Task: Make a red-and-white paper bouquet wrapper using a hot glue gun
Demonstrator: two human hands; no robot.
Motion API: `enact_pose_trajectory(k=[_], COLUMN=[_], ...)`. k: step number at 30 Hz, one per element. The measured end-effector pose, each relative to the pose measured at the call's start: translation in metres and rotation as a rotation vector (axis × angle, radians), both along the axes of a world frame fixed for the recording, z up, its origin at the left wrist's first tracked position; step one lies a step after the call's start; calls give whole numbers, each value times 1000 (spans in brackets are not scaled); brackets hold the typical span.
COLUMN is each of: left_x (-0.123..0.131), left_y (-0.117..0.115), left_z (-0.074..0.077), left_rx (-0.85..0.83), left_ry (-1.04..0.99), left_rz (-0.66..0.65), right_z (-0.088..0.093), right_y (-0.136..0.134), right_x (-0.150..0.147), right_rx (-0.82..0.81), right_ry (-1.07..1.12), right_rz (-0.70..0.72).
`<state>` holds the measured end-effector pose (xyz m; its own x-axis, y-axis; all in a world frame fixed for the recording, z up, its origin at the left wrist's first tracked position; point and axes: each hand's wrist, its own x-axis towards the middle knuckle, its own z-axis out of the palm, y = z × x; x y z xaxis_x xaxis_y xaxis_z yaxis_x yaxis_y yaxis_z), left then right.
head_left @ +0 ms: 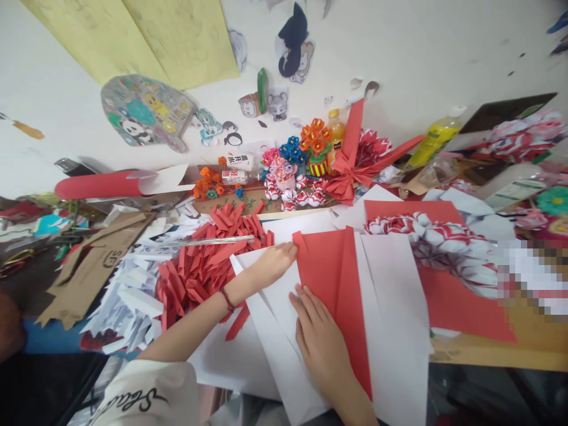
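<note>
My left hand point(280, 260) is closed, its fingertips pinching at the upper left edge of a sheet of red paper point(328, 260). Flat on that sheet's left edge and on the white paper beside it lies my right hand point(322, 337), fingers stretched out. The red sheet has a long crease down its right part. White paper point(270, 313) spreads under my left forearm, and another white sheet point(394, 313) extends to the right. What sits between my left fingertips is partly hidden.
Piled to the left are folded red paper strips point(208, 254) and white paper strips point(128, 302). Flat brown cardboard point(95, 266) lies farther left. Red-and-white paper flowers point(435, 236) rest on the right. Paper flowers point(290, 151) and a yellow bottle point(437, 139) stand along the wall.
</note>
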<state>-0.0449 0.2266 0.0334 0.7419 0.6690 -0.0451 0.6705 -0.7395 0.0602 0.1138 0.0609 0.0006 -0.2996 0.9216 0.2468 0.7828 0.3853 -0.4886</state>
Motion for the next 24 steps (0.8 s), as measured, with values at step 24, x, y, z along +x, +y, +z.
enact_pose_trajectory(k=[24], left_x=[5], left_y=[-6], left_z=[21], left_rx=[53], left_ry=[185], left_rz=[19], right_z=[3], right_y=[0], right_x=[1], right_rx=[-34], right_ry=[11], right_rz=[-2])
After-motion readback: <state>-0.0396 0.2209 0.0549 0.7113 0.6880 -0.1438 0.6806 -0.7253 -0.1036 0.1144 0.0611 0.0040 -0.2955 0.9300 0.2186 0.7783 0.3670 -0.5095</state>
